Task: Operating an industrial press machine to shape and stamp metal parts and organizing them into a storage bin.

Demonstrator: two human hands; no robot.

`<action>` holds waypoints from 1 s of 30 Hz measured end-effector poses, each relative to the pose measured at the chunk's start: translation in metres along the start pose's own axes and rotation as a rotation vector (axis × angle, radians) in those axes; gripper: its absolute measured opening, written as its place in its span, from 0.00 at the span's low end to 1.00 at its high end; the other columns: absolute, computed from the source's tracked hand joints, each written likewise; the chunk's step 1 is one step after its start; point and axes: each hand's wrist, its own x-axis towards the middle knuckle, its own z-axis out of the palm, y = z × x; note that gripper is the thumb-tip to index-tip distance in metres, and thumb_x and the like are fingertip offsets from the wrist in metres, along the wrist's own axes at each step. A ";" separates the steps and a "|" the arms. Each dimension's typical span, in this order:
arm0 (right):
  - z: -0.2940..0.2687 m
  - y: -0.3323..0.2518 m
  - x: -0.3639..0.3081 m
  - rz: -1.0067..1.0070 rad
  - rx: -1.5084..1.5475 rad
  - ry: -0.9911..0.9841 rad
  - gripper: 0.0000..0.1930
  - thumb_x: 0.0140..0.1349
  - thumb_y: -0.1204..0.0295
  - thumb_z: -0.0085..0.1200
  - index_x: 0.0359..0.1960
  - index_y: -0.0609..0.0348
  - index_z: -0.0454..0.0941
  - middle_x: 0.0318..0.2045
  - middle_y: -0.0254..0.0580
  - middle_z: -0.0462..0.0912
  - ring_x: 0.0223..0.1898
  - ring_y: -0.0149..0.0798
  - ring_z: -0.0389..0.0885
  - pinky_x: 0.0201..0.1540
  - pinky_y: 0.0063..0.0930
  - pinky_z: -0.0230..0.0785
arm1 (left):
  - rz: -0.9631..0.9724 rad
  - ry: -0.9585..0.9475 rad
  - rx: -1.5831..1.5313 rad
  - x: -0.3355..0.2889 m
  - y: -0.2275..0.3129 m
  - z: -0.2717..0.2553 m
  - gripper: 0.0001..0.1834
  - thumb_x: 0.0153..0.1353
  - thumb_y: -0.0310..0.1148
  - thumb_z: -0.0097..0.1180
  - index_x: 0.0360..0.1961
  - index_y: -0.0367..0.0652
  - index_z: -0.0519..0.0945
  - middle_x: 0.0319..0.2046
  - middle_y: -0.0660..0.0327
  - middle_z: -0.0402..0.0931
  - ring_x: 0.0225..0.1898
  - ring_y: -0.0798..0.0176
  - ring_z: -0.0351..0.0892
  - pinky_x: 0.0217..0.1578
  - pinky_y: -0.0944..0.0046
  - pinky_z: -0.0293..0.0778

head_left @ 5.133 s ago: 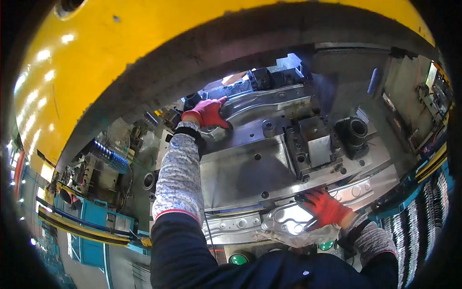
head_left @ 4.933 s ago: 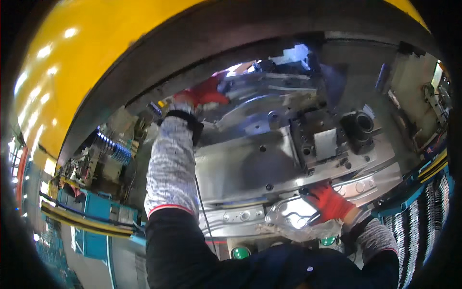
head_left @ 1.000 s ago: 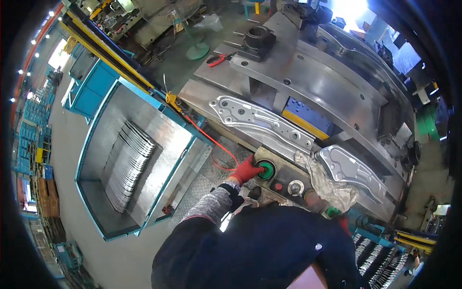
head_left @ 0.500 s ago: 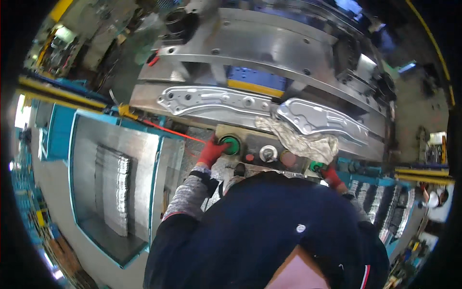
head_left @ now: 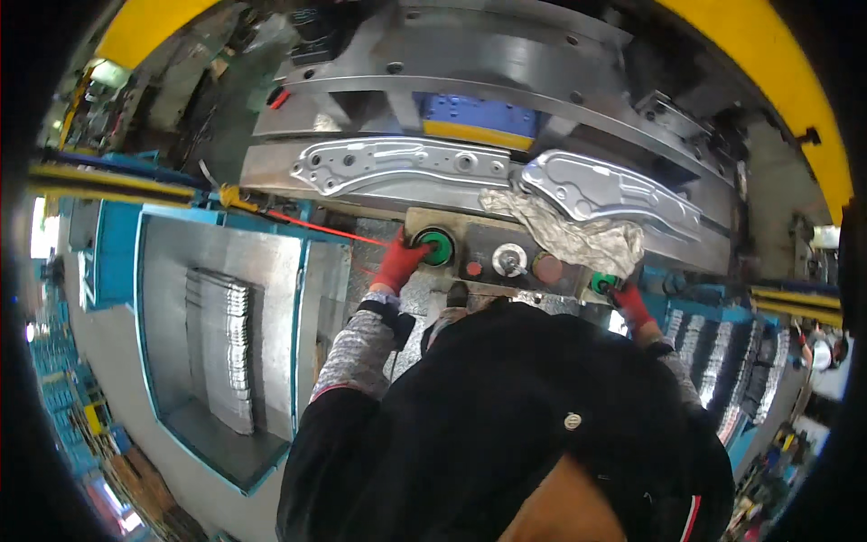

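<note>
My left hand (head_left: pixel 399 262), in a red glove, is at the left green button (head_left: pixel 440 247) of a control panel (head_left: pixel 479 246). Its dark-tipped fingers are stretched over that round button. On the panel's right side, my right hand (head_left: pixel 636 305), also red-gloved, has its fingers extended to a second green button (head_left: pixel 604 283). Neither hand shows anything held. Beyond the panel, two shaped sheet-metal parts lie side by side on the press bed edge: a long one (head_left: pixel 406 165) at left and another (head_left: pixel 603 187) at right. A crumpled pale cloth (head_left: pixel 567 233) lies by the right part.
Stacked metal parts (head_left: pixel 237 348) stand in a blue-framed bin (head_left: pixel 298 339) on the left. More stacked parts (head_left: pixel 713 361) are at the right. A blue and yellow block (head_left: pixel 480 122) sits in the press tooling. A red rod (head_left: pixel 325 227) crosses left of the panel.
The view has shifted, bringing a large yellow frame into the top corners. Both hands stay at their green buttons, and the metal parts and cloth keep their places.
</note>
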 end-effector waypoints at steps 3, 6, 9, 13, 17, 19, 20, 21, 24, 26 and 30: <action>-0.006 0.016 -0.003 0.050 -0.036 0.069 0.21 0.58 0.66 0.60 0.50 0.62 0.72 0.34 0.38 0.81 0.31 0.30 0.76 0.33 0.27 0.69 | 0.036 -0.016 -0.034 -0.011 0.034 0.000 0.39 0.51 0.31 0.64 0.63 0.33 0.61 0.54 0.52 0.72 0.53 0.60 0.72 0.52 0.63 0.69; -0.009 0.024 -0.015 -0.223 0.055 0.275 0.22 0.61 0.69 0.57 0.55 0.62 0.69 0.44 0.42 0.80 0.47 0.36 0.77 0.51 0.31 0.68 | 0.288 0.169 -0.003 -0.027 0.091 0.007 0.38 0.53 0.27 0.61 0.64 0.34 0.60 0.58 0.51 0.68 0.58 0.60 0.69 0.55 0.62 0.67; -0.013 -0.017 -0.033 -0.331 0.113 0.545 0.24 0.60 0.71 0.57 0.59 0.61 0.67 0.52 0.45 0.75 0.55 0.38 0.72 0.59 0.31 0.63 | 0.638 -0.050 0.119 -0.029 0.124 0.032 0.35 0.55 0.27 0.59 0.64 0.38 0.62 0.61 0.51 0.65 0.62 0.54 0.64 0.60 0.58 0.61; 0.011 -0.105 -0.013 -0.483 -0.139 0.523 0.31 0.52 0.69 0.62 0.58 0.61 0.66 0.56 0.54 0.69 0.57 0.52 0.68 0.57 0.38 0.63 | 0.902 -0.352 0.484 0.001 0.153 0.097 0.33 0.55 0.39 0.59 0.62 0.44 0.66 0.61 0.47 0.63 0.64 0.45 0.59 0.63 0.50 0.56; 0.041 -0.111 0.016 -0.506 -0.645 0.538 0.34 0.50 0.63 0.62 0.58 0.61 0.65 0.56 0.62 0.66 0.57 0.63 0.63 0.62 0.49 0.55 | 0.946 -0.455 0.964 0.025 0.118 0.137 0.37 0.53 0.46 0.58 0.63 0.45 0.63 0.64 0.41 0.54 0.62 0.33 0.55 0.61 0.40 0.54; 0.041 -0.110 0.019 -0.577 -0.600 0.556 0.27 0.51 0.66 0.60 0.54 0.60 0.70 0.55 0.63 0.66 0.57 0.64 0.63 0.60 0.51 0.58 | 1.033 -0.385 1.072 0.023 0.101 0.143 0.35 0.55 0.46 0.55 0.63 0.46 0.64 0.62 0.42 0.56 0.62 0.34 0.56 0.61 0.40 0.54; 0.036 -0.103 0.022 -0.564 -0.582 0.545 0.25 0.51 0.67 0.59 0.52 0.59 0.72 0.55 0.61 0.68 0.57 0.62 0.64 0.59 0.50 0.59 | 1.020 -0.396 1.040 0.021 0.101 0.144 0.33 0.55 0.43 0.55 0.62 0.46 0.65 0.63 0.43 0.57 0.62 0.37 0.56 0.61 0.41 0.55; 0.031 -0.096 0.025 -0.550 -0.565 0.524 0.23 0.51 0.68 0.59 0.50 0.59 0.73 0.54 0.59 0.69 0.57 0.61 0.65 0.59 0.49 0.60 | 0.997 -0.406 1.008 0.019 0.103 0.143 0.32 0.54 0.41 0.56 0.61 0.46 0.66 0.63 0.44 0.57 0.62 0.39 0.57 0.61 0.42 0.56; 0.019 -0.096 0.030 -0.534 -0.464 0.483 0.22 0.50 0.70 0.59 0.50 0.58 0.75 0.53 0.54 0.71 0.57 0.57 0.66 0.57 0.47 0.62 | 0.969 -0.534 0.967 0.025 0.124 0.126 0.30 0.56 0.39 0.55 0.61 0.45 0.66 0.61 0.44 0.60 0.61 0.41 0.61 0.60 0.45 0.59; 0.011 -0.108 0.022 -0.496 -0.299 0.362 0.23 0.49 0.70 0.61 0.50 0.58 0.75 0.53 0.53 0.71 0.57 0.55 0.67 0.58 0.45 0.63 | 0.935 -0.530 0.875 0.017 0.145 0.112 0.30 0.57 0.39 0.54 0.61 0.45 0.66 0.59 0.44 0.63 0.60 0.41 0.62 0.60 0.46 0.59; -0.017 -0.167 -0.040 -0.756 -0.486 0.337 0.29 0.46 0.64 0.64 0.52 0.57 0.73 0.53 0.53 0.71 0.57 0.55 0.67 0.60 0.46 0.60 | 1.163 -0.429 0.678 -0.013 0.260 0.068 0.25 0.53 0.36 0.58 0.54 0.43 0.73 0.54 0.46 0.68 0.56 0.42 0.68 0.55 0.48 0.65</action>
